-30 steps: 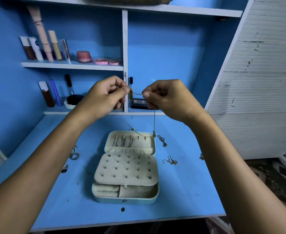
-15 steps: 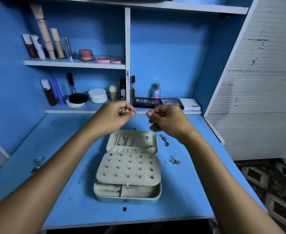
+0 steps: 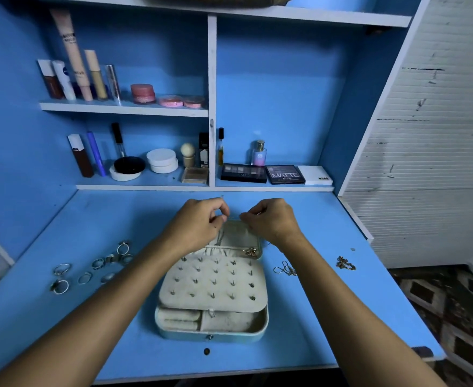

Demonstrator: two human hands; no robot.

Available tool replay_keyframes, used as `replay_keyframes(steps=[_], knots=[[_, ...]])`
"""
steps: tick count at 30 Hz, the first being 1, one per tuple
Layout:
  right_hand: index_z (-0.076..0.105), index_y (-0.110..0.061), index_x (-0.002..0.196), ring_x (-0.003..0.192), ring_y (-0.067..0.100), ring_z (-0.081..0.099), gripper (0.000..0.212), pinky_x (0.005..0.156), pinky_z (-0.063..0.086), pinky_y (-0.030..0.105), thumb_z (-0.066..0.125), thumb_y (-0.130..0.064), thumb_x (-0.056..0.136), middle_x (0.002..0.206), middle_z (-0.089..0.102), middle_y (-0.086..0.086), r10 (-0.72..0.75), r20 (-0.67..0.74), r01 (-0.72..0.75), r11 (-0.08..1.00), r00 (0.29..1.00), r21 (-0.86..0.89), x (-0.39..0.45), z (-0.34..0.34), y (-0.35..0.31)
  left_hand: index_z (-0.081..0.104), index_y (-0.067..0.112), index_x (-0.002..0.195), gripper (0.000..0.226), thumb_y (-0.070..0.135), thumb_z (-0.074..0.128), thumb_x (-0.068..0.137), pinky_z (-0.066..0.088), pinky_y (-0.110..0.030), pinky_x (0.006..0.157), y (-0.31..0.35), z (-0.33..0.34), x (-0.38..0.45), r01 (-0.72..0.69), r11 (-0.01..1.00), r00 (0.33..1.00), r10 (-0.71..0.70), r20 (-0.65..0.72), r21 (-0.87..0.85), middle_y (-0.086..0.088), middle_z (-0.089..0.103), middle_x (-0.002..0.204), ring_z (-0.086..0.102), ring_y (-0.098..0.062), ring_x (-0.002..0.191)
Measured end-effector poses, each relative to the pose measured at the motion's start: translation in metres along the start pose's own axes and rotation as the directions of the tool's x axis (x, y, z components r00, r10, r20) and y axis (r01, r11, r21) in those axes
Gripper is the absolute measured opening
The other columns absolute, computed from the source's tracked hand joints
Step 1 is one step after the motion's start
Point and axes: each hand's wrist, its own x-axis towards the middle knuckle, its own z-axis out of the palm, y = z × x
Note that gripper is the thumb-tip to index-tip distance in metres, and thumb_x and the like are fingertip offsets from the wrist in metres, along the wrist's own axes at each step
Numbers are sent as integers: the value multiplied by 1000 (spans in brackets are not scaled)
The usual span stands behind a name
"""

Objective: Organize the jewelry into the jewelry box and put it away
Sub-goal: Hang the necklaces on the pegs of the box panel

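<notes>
Above the far edge of the open jewelry box (image 3: pixel 212 286), we see left hand (image 3: pixel 199 223) and right hand (image 3: pixel 271 220) pinching a thin chain (image 3: pixel 233 217) taut between them.

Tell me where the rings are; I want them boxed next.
In the head view, the rings lie scattered on the blue desk, left of the open jewelry box and beyond the left forearm.

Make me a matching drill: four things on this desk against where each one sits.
Things:
1. rings
2. jewelry box
3. perfume bottle
4. pink jar

Places:
A. upper left shelf
B. desk, left of the box
C. lower shelf, behind the palettes
D. desk middle, between the forearms

Pairs: 1-B, 2-D, 3-C, 4-A
</notes>
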Motion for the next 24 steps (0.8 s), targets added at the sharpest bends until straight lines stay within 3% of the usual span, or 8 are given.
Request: replay_keyframes(steps=[3,7,14,24], knots=[[62,-22,63,69,19,67,22,60,57,27,75,-25,80,70,68,-2,28,-27,-30,994,999,-101,3,8,0,74,20,99,14,16,61,95,39,-19,60,1,3,2,-25,995,999,21,36,97,13,61,69,55,-5,64],[64,-23,67,74,22,66,17,56,48,23,76,-26,78,81,69,-1,67,-49,-76,976,997,-205,6,14,-2,76,20,108,24,14,56,95,54,-33,82,0,9,7,-21,981,993,-1,114,193,-2,74,102,66,-19,90],[71,-21,82,86,26,65,8,72,54,29,74,-24,75,91,68,2,70,-82,-90,958,994,-271,6,23,-1,75,27,106,32,13,50,92,40,-27,62,4,11,12,-77,912,973,-20,230,404,-2,67,93,60,-23,82],[72,-19,85,77,22,63,14,63,47,24,75,-29,76,86,67,1,129,-62,-141,953,990,-268,11,21,0,75,28,103,32,15,50,90,37,-25,59,6,9,21,-23,911,955,-101,278,411,1,64,89,60,-24,87]])
